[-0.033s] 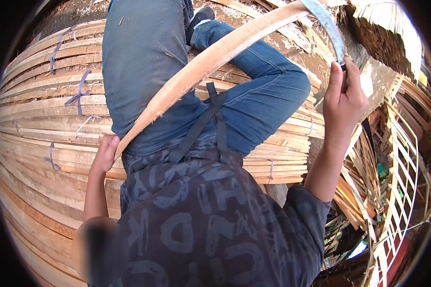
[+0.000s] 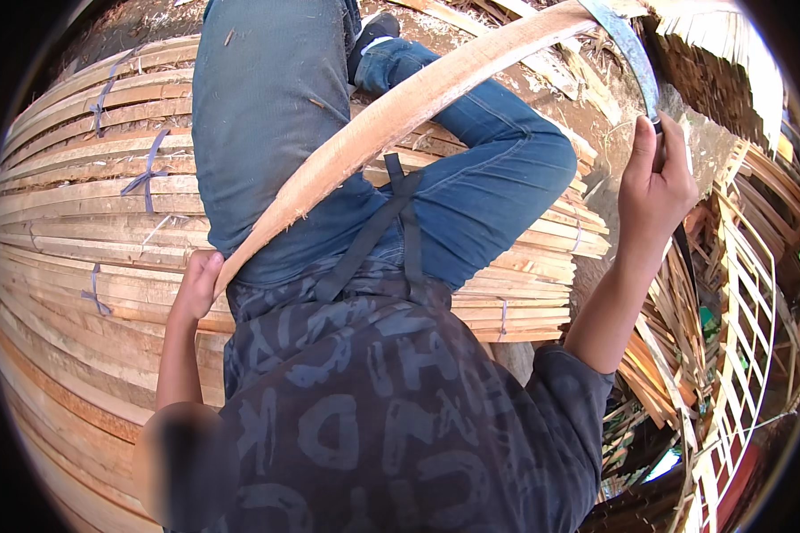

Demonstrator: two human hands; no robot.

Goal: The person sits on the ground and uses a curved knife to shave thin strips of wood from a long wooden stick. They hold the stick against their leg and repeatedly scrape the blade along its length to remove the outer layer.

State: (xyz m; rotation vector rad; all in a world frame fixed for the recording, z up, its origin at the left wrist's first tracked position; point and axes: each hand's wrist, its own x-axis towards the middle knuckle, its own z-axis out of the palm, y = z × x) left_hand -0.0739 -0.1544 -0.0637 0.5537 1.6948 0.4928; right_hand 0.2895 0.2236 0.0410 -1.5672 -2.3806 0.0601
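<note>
A long wooden strip (image 2: 364,133), pale and rough along one edge, slants across my lap from lower left to upper right. Its near, narrower end is gripped by my left hand (image 2: 201,286), thumb along the wood. My right hand (image 2: 656,182) is closed round the handle of a curved sickle (image 2: 633,60). The bluish blade arcs up from the fist, and its far part meets the strip near the top of the view. Most of the handle is hidden by my fingers.
Bundles of wooden slats (image 2: 71,240) tied with blue cords (image 2: 148,173) lie under me and to the left. My bent leg (image 2: 498,169) is beneath the strip. At right are a lattice of thin strips (image 2: 738,355), loose splints (image 2: 658,373) and a chopped block (image 2: 716,75).
My right hand has shifted a little to the right with the sickle, its blade farther along the strip. The left hand holds nearly the same place.
</note>
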